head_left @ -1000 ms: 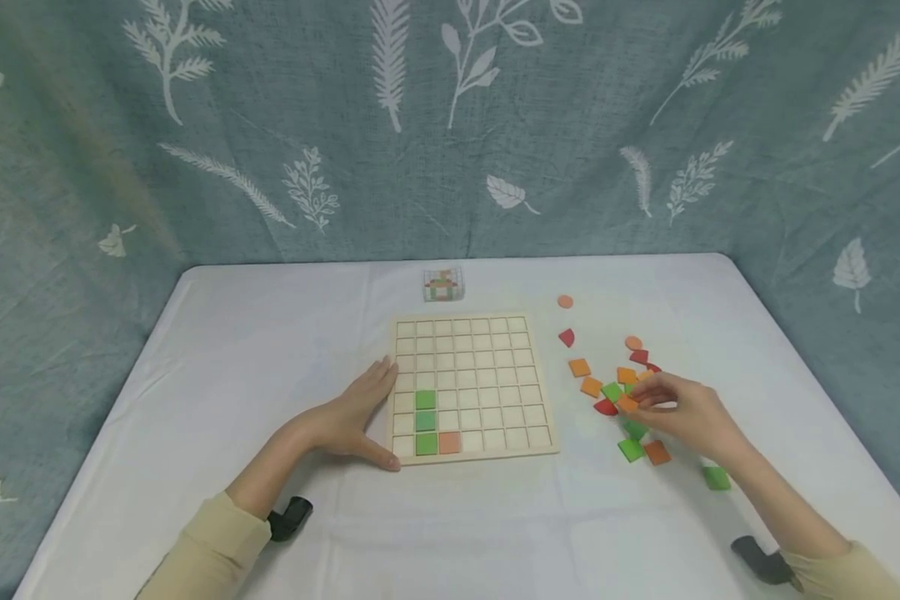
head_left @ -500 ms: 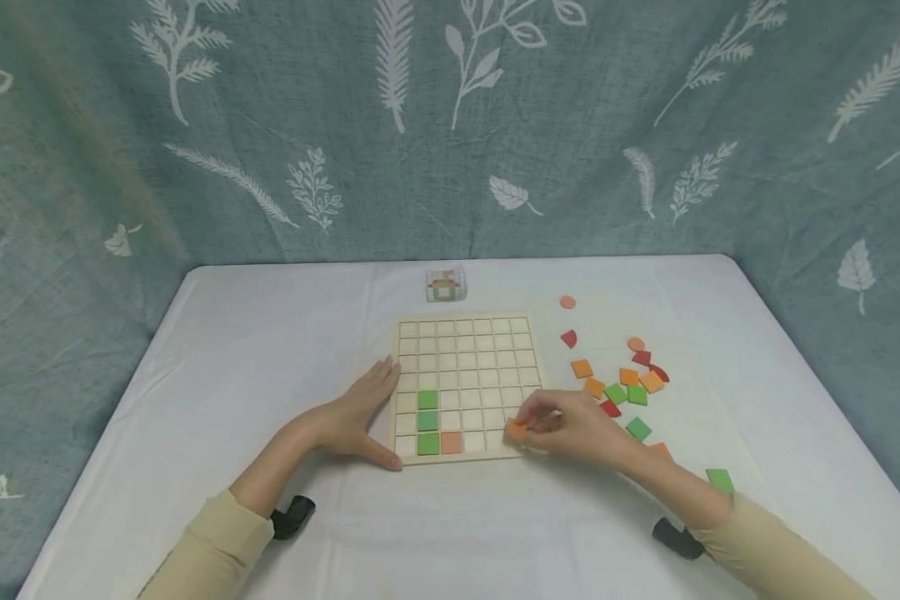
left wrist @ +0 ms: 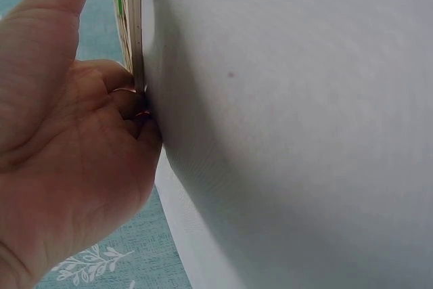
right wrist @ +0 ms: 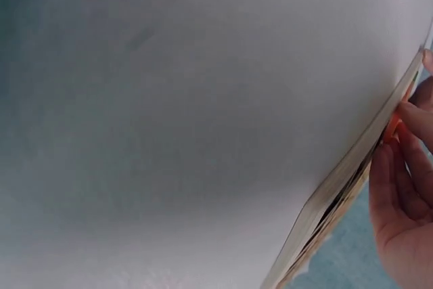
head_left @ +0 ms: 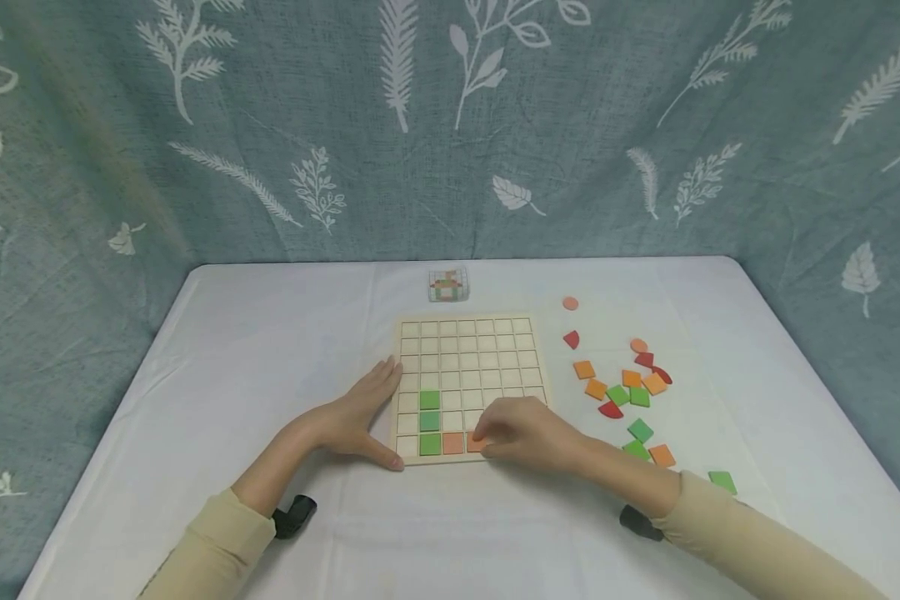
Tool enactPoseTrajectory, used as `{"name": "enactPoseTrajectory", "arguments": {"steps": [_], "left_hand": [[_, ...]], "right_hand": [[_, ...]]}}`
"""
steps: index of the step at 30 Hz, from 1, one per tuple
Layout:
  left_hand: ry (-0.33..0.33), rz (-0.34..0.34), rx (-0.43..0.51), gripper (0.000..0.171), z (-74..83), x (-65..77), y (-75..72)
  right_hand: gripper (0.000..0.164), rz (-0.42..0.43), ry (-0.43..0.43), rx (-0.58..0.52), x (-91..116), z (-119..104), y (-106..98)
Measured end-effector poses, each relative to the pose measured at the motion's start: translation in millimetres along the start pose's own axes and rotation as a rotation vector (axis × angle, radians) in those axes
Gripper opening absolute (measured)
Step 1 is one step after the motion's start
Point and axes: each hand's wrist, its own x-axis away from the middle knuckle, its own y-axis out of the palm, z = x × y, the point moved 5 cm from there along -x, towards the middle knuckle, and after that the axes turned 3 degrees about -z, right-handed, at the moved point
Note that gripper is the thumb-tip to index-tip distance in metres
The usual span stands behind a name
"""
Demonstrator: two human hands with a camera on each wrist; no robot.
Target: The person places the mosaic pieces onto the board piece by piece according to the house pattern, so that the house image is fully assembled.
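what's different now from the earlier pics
The right hand has moved left from the loose pieces to the board's near row, bringing an orange square, which its fingers still pinch, just right of the salmon square. The left hand stays at the board's left edge; the three green squares and salmon square stay put.

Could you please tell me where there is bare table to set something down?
A wide bare patch of table lies between the board, the left grip and the table's left edge. Another lies before the board, between the left sleeve and right sleeve. It is crowded right of the board, with loose tiles, and where the right grip pinches an orange tile.
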Motion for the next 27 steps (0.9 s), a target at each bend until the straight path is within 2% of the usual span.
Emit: {"name": "enactPoseTrajectory", "arguments": {"steps": [5,10,13,17,20,27], "left_hand": [[-0.005,0.0,0.002,0.135,0.7,-0.3,-0.5],[-0.011,0.0,0.002,0.136,0.1,-0.8,0.1],[-0.014,-0.001,0.003,0.136,-0.4,-1.0,0.6],[-0.016,0.002,0.006,0.136,0.3,-0.8,0.2],[-0.02,0.006,0.003,0.136,0.0,-0.8,-0.4],[-0.025,0.004,0.0,0.136,-0.9,-1.5,-0.9]], "right_hand": [[0.013,0.01,-0.021,0.0,-0.7,-2.2,-0.2],[0.012,0.048,-0.048,-0.049,2.4,1.1,-1.9],[0.013,0.084,0.008,-0.116,8.1,9.0,-7.1],[0.013,0.148,0.168,-0.186,23.9,25.0,-23.8],[0.012,0.208,0.259,-0.181,41.7,40.4,-40.1],[0.021,0.313,0.435,-0.078,91.7,80.9,-72.4]]}}
